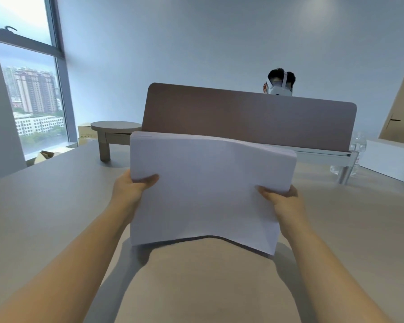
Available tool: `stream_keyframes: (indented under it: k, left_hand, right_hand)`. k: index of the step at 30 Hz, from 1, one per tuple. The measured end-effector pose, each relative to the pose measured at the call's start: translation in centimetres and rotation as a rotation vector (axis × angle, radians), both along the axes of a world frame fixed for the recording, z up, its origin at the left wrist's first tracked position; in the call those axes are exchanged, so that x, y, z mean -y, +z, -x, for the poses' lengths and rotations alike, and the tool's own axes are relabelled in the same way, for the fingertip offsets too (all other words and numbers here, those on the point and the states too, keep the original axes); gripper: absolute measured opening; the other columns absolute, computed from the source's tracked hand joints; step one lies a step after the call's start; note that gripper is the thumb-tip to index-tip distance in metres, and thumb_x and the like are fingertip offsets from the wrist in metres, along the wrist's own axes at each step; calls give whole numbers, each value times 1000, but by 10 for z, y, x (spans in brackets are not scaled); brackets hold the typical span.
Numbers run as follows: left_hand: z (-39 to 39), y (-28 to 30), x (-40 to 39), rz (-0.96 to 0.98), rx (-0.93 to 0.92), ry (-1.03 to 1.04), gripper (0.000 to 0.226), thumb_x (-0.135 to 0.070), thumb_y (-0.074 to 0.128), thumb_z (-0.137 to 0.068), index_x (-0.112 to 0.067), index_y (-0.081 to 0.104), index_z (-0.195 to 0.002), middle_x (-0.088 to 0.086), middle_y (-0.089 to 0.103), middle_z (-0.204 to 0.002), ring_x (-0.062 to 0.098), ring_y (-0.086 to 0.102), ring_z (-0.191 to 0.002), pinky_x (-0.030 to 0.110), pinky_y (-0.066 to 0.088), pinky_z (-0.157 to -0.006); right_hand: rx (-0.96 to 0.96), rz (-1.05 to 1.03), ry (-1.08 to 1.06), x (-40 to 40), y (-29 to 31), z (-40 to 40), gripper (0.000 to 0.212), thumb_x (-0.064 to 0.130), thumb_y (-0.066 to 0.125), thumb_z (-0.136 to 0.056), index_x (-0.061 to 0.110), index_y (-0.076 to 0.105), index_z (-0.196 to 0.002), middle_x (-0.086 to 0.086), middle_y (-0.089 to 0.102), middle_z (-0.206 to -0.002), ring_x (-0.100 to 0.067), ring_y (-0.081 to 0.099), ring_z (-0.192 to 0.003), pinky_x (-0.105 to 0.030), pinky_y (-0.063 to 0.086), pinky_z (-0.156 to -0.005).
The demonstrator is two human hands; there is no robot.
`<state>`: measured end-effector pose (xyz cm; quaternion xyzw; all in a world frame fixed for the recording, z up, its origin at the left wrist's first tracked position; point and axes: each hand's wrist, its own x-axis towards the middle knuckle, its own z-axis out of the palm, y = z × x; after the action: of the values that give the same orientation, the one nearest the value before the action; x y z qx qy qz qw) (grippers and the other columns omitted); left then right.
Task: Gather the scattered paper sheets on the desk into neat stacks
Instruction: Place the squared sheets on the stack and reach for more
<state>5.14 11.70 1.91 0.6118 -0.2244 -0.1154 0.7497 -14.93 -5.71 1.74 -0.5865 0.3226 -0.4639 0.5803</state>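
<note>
A thick stack of white paper sheets (208, 190) is held up above the beige desk (44, 206), tilted so its broad face looks toward me. My left hand (132, 188) grips its left edge, thumb on the front. On the opposite edge my right hand (281, 202) grips the stack the same way. The stack's lower edge bows upward in the middle and casts a shadow on the desk below. No loose sheets show on the visible desk surface.
A brown divider panel (247, 117) stands across the desk's far edge, with a person's head behind it. A round wooden stand (116, 134) sits at the back left. Clear water bottles (359, 150) and a white box (392, 159) are at the right.
</note>
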Motion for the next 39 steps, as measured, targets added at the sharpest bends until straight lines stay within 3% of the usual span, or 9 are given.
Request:
stream_keyframes:
  k: [8,11,14,19,26,29,31,35,39]
  left_hand:
    - [-4,-12,-6,-46,-67,-185,25,-1,72,-71,-17,61,-88,1,65,-85,18,64,-70,28,49,-61]
    - [-3,-18,-2,-61,-93,-102,24,7,66,-76,-10,60,-93,2,62,-82,19,58,-70,29,46,-61]
    - [-2,-18,4,-73,-66,-26,24,5,67,-76,-18,59,-78,2,62,-80,22,57,-70,31,47,-63]
    - [4,0,6,-194,152,48,17,-5,63,-83,-13,55,-95,8,56,-98,30,53,-87,40,46,-80]
    - [7,31,-6,-463,651,73,28,-9,63,-83,-5,61,-111,4,58,-97,21,50,-86,27,39,-76]
    - [6,47,-12,-451,767,22,22,-4,67,-80,-5,64,-101,2,58,-89,21,51,-81,21,38,-68]
    - [2,54,-15,-450,826,14,16,-6,69,-78,-6,63,-93,4,60,-84,24,55,-79,19,41,-65]
    - [-6,51,-8,-529,784,313,36,-24,73,-77,-15,59,-109,5,61,-107,29,50,-113,39,34,-97]
    - [-5,33,-7,-569,467,532,100,-37,76,-71,-22,13,-146,11,16,-153,31,18,-140,49,18,-111]
  right_hand:
    - [-82,-45,51,8,-11,7,36,1,68,-78,0,56,-112,-17,64,-102,-26,61,-76,-34,49,-68]
    - [-84,-39,43,12,-14,2,27,-2,65,-80,3,56,-105,-16,62,-100,-25,59,-73,-35,49,-71]
    - [-142,-12,-11,17,-15,-1,29,1,64,-82,1,53,-108,-20,62,-112,-32,60,-91,-40,47,-82]
    - [-303,125,-115,14,-11,-6,84,8,71,-79,3,19,-144,-16,30,-147,-30,33,-134,-39,31,-107]
    - [-604,637,-44,-12,20,-33,97,21,74,-77,14,9,-148,-4,13,-156,-21,13,-144,-37,18,-117]
    - [-697,765,18,-21,36,-42,66,25,75,-76,24,43,-133,-5,46,-134,-25,36,-130,-37,31,-104]
    - [-646,776,63,-24,42,-42,17,22,74,-77,31,59,-82,-7,57,-93,-27,51,-99,-31,37,-81]
    - [-512,662,90,-28,38,-38,31,16,69,-81,22,48,-58,0,49,-59,-22,40,-60,-28,30,-53]
    - [-397,513,45,-21,36,-29,23,6,67,-80,14,55,-62,-8,52,-65,-25,41,-62,-30,31,-53]
